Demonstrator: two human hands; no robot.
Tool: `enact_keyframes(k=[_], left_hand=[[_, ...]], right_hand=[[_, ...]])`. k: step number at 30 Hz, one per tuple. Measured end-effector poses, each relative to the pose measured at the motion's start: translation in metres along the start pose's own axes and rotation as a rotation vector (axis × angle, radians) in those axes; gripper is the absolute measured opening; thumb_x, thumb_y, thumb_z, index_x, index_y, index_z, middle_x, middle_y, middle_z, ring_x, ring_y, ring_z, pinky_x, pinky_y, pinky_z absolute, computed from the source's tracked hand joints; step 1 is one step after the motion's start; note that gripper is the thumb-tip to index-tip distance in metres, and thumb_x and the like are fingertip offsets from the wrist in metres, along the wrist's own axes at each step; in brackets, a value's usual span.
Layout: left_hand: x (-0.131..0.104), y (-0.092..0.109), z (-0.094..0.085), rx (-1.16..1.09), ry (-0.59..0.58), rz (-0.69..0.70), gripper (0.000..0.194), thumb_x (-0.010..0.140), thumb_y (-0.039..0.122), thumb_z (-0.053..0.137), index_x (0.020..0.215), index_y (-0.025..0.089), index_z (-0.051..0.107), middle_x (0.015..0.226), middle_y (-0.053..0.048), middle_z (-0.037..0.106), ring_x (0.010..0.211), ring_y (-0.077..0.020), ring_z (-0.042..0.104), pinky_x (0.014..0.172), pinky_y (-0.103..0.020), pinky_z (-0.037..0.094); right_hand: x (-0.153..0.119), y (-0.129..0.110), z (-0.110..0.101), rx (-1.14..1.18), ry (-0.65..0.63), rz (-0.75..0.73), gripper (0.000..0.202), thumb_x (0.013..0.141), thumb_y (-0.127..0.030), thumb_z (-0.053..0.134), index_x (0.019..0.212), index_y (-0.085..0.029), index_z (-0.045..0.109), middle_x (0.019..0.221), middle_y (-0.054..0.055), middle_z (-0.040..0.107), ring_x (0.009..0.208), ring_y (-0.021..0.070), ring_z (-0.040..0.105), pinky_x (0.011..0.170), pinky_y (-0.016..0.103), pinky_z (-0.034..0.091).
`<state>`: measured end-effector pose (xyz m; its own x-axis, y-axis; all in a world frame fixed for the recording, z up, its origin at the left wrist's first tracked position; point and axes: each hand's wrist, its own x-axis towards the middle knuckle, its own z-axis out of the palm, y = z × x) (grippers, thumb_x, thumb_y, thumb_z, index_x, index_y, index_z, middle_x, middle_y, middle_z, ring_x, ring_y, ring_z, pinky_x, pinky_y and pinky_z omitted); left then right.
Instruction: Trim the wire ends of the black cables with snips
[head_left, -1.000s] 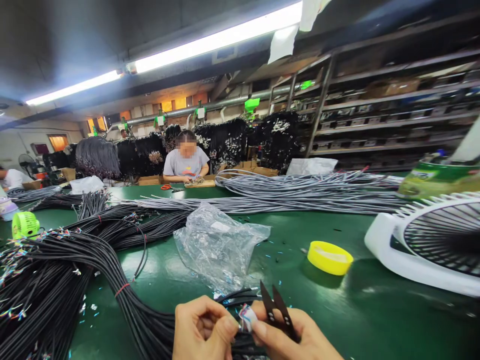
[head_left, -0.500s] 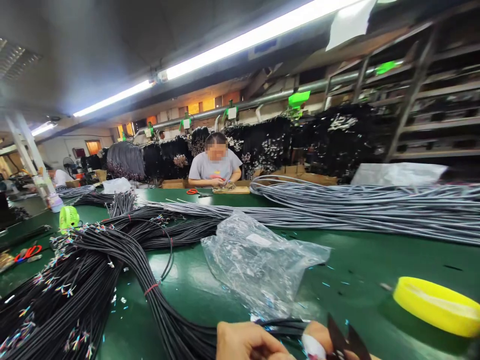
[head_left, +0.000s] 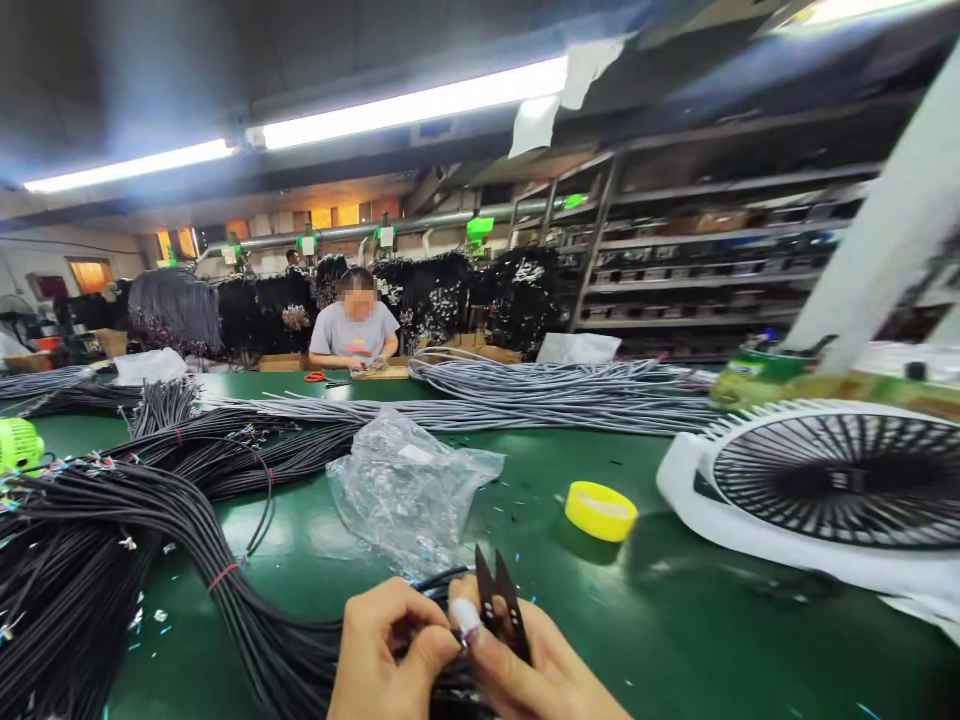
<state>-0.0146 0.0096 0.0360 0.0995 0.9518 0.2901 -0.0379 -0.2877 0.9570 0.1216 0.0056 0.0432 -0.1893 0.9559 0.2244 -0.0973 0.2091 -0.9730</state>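
Note:
Low in the middle of the view, my left hand [head_left: 386,650] is closed in a pinch on the end of a black cable [head_left: 454,634]. My right hand [head_left: 536,665] grips dark thread snips [head_left: 501,600], their two pointed blades apart and aimed upward. A white wrap [head_left: 466,614] covers one of its fingertips, which meets the left fingers at the cable. The bundle of black cables [head_left: 247,610], tied with a red band, runs beneath both hands. My palms hide part of it.
A crumpled clear plastic bag [head_left: 409,490] lies beyond my hands. Right of it are a yellow tape roll [head_left: 600,510] and a white fan [head_left: 750,520]. Grey cables [head_left: 525,395] stretch across the green table [head_left: 540,470]. Opposite sits a person [head_left: 355,325] near orange-handled scissors [head_left: 315,377].
The view has swung right, bringing the white fan in. Both hands show more fully and are close together, with the snips now upright beside the left fingers.

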Motion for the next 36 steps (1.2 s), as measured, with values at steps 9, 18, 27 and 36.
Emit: enact_keyframes(k=[9, 18, 27, 36], left_hand=[[0.003, 0.009, -0.009, -0.069, -0.139, -0.242, 0.064, 0.062, 0.077, 0.059, 0.056, 0.014, 0.052, 0.045, 0.008, 0.031, 0.039, -0.0039, 0.02, 0.04, -0.021, 0.013], [0.005, 0.009, -0.01, -0.169, -0.14, -0.351, 0.063, 0.056, 0.076, 0.065, 0.055, 0.014, 0.051, 0.042, 0.01, 0.031, 0.036, -0.0012, 0.018, 0.037, -0.019, 0.011], [0.008, -0.004, -0.008, -0.133, -0.142, -0.419, 0.068, 0.046, 0.083, 0.06, 0.049, 0.017, 0.047, 0.036, 0.011, 0.028, 0.031, -0.0006, 0.014, 0.033, -0.021, 0.007], [0.005, 0.012, -0.009, -0.03, -0.121, -0.382, 0.068, 0.048, 0.084, 0.059, 0.05, 0.016, 0.048, 0.04, 0.01, 0.03, 0.034, -0.0018, 0.017, 0.034, -0.02, 0.008]], right_hand=[[0.012, 0.009, -0.015, -0.461, 0.282, -0.462, 0.031, 0.09, -0.043, 0.05, 0.067, -0.022, 0.05, 0.057, -0.003, 0.043, 0.049, 0.0146, 0.04, 0.046, 0.024, 0.036], [0.009, 0.005, -0.005, -0.419, 0.214, -0.449, 0.037, 0.087, -0.051, 0.055, 0.063, -0.022, 0.054, 0.059, -0.003, 0.046, 0.05, 0.0136, 0.043, 0.047, 0.024, 0.037], [0.008, 0.006, -0.018, -0.822, -0.012, -0.827, 0.029, 0.081, 0.002, 0.04, 0.089, -0.022, 0.054, 0.068, 0.002, 0.06, 0.057, 0.0151, 0.059, 0.049, 0.024, 0.045], [0.014, 0.007, -0.031, -0.964, 0.103, -0.904, 0.04, 0.072, 0.001, 0.036, 0.087, -0.026, 0.061, 0.068, 0.002, 0.065, 0.059, 0.018, 0.061, 0.056, 0.027, 0.047]])
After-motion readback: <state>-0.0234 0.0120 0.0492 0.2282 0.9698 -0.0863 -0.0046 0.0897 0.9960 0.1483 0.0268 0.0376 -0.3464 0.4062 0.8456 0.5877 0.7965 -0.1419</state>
